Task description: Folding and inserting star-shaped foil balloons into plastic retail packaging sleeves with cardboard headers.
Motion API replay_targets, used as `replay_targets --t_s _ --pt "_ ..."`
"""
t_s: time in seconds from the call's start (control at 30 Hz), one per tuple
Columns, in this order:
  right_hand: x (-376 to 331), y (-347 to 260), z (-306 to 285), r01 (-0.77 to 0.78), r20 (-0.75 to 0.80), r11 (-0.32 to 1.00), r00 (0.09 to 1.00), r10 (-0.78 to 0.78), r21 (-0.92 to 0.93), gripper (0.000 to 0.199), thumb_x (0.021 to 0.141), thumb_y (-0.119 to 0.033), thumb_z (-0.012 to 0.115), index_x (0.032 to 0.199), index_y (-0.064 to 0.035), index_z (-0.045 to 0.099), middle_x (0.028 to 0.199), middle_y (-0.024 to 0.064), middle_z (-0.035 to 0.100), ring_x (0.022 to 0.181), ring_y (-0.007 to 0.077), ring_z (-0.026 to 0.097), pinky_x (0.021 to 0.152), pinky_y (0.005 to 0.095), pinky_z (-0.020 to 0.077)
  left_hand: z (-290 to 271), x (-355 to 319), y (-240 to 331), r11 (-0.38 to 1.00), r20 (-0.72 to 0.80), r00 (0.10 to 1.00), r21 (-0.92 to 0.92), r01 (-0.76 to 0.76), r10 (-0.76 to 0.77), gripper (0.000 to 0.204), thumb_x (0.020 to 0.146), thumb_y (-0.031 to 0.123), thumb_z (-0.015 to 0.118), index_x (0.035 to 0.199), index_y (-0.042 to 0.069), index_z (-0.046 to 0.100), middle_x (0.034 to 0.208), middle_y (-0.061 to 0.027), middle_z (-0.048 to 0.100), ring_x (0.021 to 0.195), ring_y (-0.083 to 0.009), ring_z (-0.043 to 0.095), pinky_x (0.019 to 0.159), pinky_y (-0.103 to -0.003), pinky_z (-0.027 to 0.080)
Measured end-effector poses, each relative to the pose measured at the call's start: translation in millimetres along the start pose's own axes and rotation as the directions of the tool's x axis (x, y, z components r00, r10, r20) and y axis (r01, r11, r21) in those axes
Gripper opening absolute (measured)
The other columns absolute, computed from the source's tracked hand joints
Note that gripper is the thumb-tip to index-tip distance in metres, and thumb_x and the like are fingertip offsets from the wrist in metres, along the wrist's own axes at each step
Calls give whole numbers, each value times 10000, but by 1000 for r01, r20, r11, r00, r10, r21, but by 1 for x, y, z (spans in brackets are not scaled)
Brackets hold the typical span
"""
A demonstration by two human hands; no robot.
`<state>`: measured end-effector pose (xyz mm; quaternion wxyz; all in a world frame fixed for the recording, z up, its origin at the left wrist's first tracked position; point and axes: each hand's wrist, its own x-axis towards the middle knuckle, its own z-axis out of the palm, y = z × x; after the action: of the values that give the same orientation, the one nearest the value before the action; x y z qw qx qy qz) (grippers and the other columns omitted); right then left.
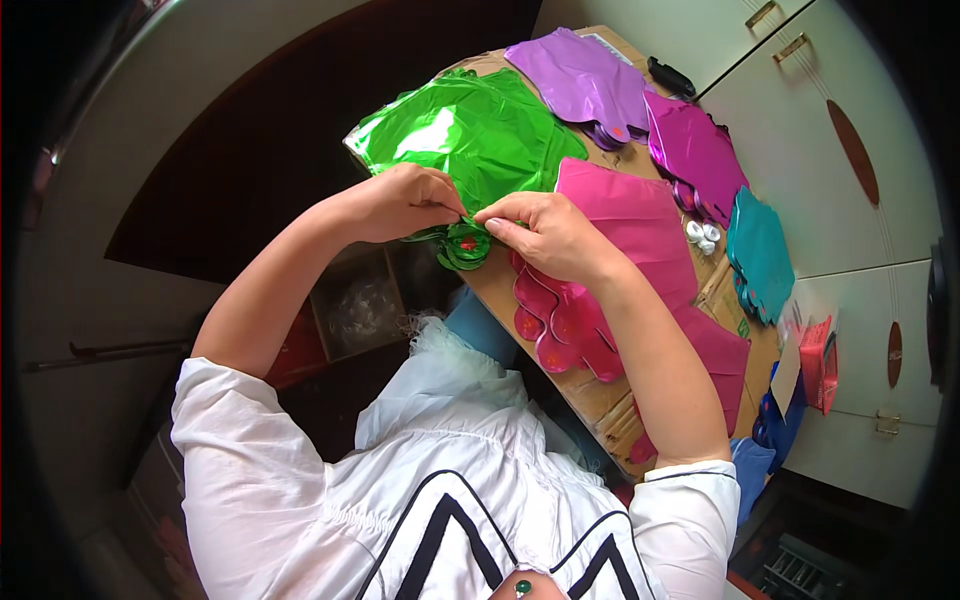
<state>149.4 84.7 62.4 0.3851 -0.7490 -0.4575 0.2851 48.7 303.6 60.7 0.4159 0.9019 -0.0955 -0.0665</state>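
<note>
A stack of shiny green foil sheets [490, 130] lies at the far left of the cardboard-covered table [590, 405]. Its near end hangs over the table's edge in curled, scalloped lobes with a red mark. My left hand [405, 203] is closed in a pinch on the green foil edge. From the other side, my right hand [548, 235] pinches the same edge, thumb and forefinger together. The two sets of fingertips almost meet just above the curled lobes. Whether a thin thread lies between them is too small to tell. Under my right forearm lies a pink foil stack [625, 215].
Lilac [585, 85], magenta [695, 150] and teal foil stacks [760, 255] lie along the far and right side. A small white bundle [702, 236] sits between them. A red basket [820, 365] stands beside the pale cabinet [860, 130]. Below the table is an open box [358, 305].
</note>
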Motion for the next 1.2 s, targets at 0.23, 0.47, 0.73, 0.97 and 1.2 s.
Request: replay_targets --t_s 0.23,0.47,0.73,0.97,1.2 --pt "1 -10 7 -47 -98 999 994 47 1 249 895 -200 658 1031 4 702 873 85 703 761 110 632 678 280 507 13 5 11 969 -120 965 -109 221 -233 117 762 36 692 870 7 660 768 -31 628 704 -97 578 626 -259 465" --pt "3 -8 16 -122 -183 992 976 121 2 370 788 -347 721 969 -24 723 871 166 710 829 262 696 741 348 537 26 10 5 972 -260 948 -192 136 -184 124 787 33 663 907 5 653 765 -21 642 707 -62 562 622 -248 464" --pt "18 -11 25 -189 -319 973 938 138 -135 369 791 -380 703 988 -68 726 892 164 708 865 310 686 781 404 531 16 24 -1 970 -258 936 -87 225 -240 119 831 74 669 923 -2 667 779 -31 657 730 -70 563 680 -253 489" --pt "27 9 22 -254 -366 956 912 186 -146 221 864 -202 646 946 -4 703 758 118 694 715 165 665 678 307 510 28 -3 16 995 -237 968 -78 65 -81 641 719 105 792 1296 68 516 914 -50 597 855 -129 557 780 -285 475" --pt "26 -3 15 -197 -151 980 969 197 13 591 758 -457 713 1101 22 668 982 219 693 925 311 678 817 382 521 32 -9 1 981 -257 966 -193 -8 -42 753 760 58 765 1419 103 403 987 -59 581 903 -140 562 806 -292 477"
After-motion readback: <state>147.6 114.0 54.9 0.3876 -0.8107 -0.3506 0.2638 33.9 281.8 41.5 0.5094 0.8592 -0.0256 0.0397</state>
